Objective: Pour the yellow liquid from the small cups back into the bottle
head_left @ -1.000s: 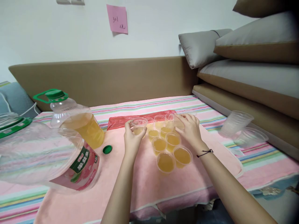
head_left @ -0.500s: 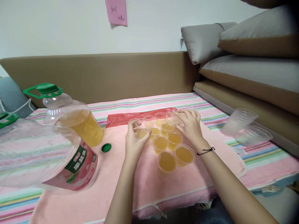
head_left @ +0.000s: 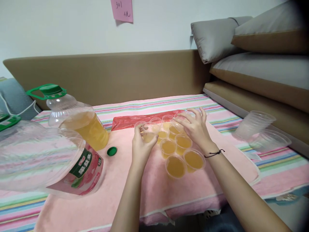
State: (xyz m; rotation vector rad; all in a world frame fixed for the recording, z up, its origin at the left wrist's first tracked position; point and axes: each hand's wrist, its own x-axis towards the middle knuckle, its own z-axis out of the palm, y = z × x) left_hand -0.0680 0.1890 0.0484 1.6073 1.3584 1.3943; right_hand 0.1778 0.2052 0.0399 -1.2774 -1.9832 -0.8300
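Cup (head_left: 149,137) pinched in left hand (head_left: 141,145); right hand (head_left: 196,129) fingers spread, contact unclear. Filled cups (head_left: 176,167) crowd between; labelled bottle (head_left: 85,172), green cap (head_left: 112,151) leftward, red plastic (head_left: 129,122) behind.

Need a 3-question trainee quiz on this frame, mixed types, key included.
1. True or false: the left hand has its thumb and fingers around a clear cup.
2. What colour is the loose cap lying on the cloth? A) red B) green C) white
3. Fill in: a black cord circles the ____ wrist.
Key: 1. true; 2. B; 3. right
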